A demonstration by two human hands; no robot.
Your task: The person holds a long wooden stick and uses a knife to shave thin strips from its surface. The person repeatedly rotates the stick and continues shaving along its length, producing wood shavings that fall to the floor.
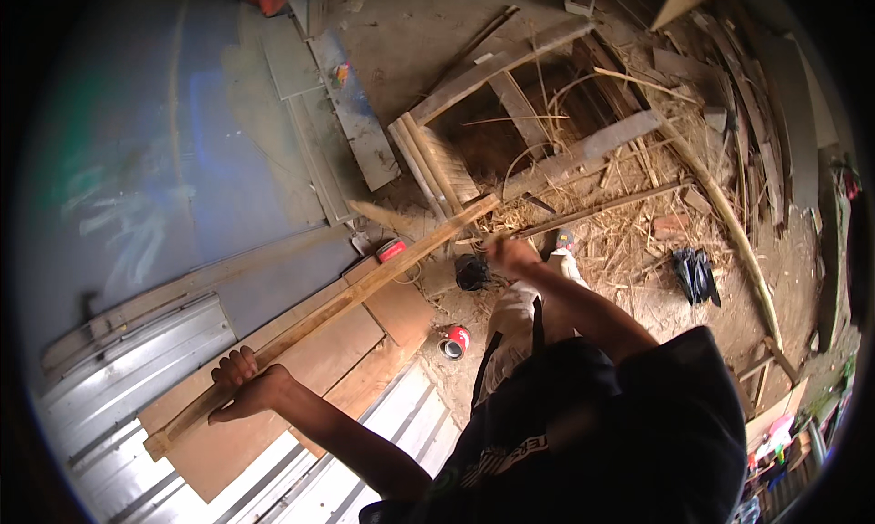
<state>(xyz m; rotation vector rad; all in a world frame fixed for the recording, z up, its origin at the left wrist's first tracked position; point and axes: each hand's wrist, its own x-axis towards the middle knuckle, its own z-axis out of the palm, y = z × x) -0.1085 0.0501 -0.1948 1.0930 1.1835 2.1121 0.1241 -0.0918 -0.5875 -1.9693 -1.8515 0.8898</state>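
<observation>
A long wooden beam [351,296] runs slantwise from the lower left up to the middle of the view. My left hand [248,385] is wrapped round its lower part, thumb along the near side. The beam's far end reaches the wooden frame, close to several upright wooden strips [427,169]. Near that end, a little below and to the right, my right hand [512,256] is closed in a fist, slightly blurred. What it holds, if anything, I cannot make out. Under the beam lie flat wooden boards [301,364] on corrugated metal sheeting [415,415].
A red tin [454,343] stands beside my legs; another red container [391,250] is near the beam. Ahead is a wooden frame [597,141] amid wood shavings [629,228]. Black plastic [695,276] and a curved pole [729,223] lie to the right. Planks [743,96] line the right side.
</observation>
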